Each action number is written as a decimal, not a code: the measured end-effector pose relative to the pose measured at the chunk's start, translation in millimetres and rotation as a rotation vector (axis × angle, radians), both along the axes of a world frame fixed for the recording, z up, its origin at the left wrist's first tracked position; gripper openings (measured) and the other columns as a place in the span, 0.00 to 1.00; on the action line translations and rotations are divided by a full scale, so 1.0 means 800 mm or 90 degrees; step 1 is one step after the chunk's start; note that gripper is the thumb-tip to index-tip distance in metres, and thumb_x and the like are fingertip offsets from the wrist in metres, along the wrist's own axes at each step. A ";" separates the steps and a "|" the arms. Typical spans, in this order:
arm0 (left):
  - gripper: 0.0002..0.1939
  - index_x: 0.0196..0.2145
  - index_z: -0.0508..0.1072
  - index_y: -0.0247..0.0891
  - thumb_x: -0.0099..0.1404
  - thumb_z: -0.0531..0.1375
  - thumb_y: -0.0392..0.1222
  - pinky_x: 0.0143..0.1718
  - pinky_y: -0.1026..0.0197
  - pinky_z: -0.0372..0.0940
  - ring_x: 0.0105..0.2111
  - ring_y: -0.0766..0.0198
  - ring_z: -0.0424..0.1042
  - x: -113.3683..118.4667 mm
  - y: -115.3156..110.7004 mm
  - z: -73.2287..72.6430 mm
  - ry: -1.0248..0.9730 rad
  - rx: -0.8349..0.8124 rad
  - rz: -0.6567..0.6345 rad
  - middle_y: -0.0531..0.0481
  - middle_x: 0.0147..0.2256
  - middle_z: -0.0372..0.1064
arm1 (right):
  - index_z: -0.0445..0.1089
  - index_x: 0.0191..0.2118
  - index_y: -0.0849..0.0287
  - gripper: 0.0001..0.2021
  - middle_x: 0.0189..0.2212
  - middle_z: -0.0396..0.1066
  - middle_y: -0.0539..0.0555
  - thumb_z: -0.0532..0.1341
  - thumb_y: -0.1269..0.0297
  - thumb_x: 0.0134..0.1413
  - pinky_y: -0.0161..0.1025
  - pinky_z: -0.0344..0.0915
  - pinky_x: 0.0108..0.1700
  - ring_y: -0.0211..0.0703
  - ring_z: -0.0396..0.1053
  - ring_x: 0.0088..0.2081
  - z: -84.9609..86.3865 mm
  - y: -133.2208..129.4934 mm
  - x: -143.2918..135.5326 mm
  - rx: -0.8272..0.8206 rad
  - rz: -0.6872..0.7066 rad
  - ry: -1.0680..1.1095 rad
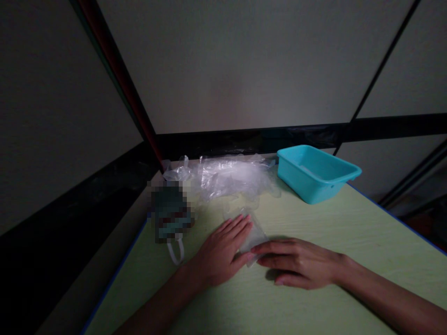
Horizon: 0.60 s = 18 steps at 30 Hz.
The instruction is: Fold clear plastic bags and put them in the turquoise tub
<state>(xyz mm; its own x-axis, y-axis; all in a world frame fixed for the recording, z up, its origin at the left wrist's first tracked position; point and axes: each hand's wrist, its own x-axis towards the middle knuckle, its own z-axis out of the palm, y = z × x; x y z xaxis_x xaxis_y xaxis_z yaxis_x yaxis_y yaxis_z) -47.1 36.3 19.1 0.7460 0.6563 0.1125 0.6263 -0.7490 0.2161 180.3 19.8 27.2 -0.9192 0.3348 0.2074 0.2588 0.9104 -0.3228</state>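
A translucent plastic bag lies flat on the light green table, in front of me. My left hand rests palm down on its left side, fingers stretched out and pointing away from me. From the right, my right hand reaches to the bag's lower right edge, its fingers extended and slightly apart. The fingertips of my right hand are close to my left thumb. Neither hand is closed round anything. Part of the bag is hidden under my left hand.
Crumpled clear plastic bags lie in a heap at the table's back edge. A turquoise basin stands at the back right. On the left is a pixelated dark item with a white loop. Panelled walls rise behind.
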 end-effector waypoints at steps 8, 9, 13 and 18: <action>0.28 0.59 0.48 0.38 0.64 0.49 0.49 0.59 0.54 0.44 0.60 0.60 0.41 -0.002 0.001 -0.005 -0.015 0.004 -0.005 0.46 0.60 0.42 | 0.62 0.50 0.68 0.18 0.53 0.59 0.65 0.51 0.62 0.59 0.41 0.60 0.51 0.45 0.58 0.53 0.001 -0.001 0.000 -0.011 -0.007 0.009; 0.28 0.59 0.48 0.38 0.64 0.49 0.49 0.59 0.54 0.44 0.60 0.60 0.41 -0.002 0.001 -0.005 -0.015 0.005 -0.006 0.46 0.61 0.42 | 0.62 0.50 0.68 0.18 0.53 0.59 0.64 0.51 0.62 0.59 0.42 0.60 0.52 0.45 0.58 0.53 0.001 -0.001 0.000 -0.012 -0.006 0.008; 0.29 0.59 0.48 0.36 0.64 0.49 0.49 0.59 0.54 0.42 0.60 0.61 0.40 -0.001 0.001 -0.003 0.004 0.001 -0.001 0.47 0.61 0.41 | 0.60 0.52 0.69 0.19 0.53 0.59 0.64 0.51 0.62 0.59 0.41 0.58 0.52 0.45 0.58 0.53 0.002 -0.001 -0.001 -0.017 -0.009 -0.006; 0.29 0.59 0.48 0.34 0.64 0.49 0.49 0.59 0.54 0.42 0.60 0.61 0.39 0.001 0.000 0.001 0.031 -0.004 0.005 0.46 0.61 0.40 | 0.59 0.53 0.69 0.20 0.53 0.59 0.63 0.51 0.61 0.58 0.40 0.59 0.52 0.45 0.59 0.52 0.004 -0.002 0.000 -0.042 -0.019 -0.021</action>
<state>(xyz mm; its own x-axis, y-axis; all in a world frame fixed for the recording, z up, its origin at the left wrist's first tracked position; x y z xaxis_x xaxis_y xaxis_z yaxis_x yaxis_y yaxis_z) -46.5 36.3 20.0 0.7450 0.6632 0.0716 0.6425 -0.7423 0.1904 180.0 18.4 30.2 -0.9146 0.3740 0.1534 0.2970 0.8792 -0.3726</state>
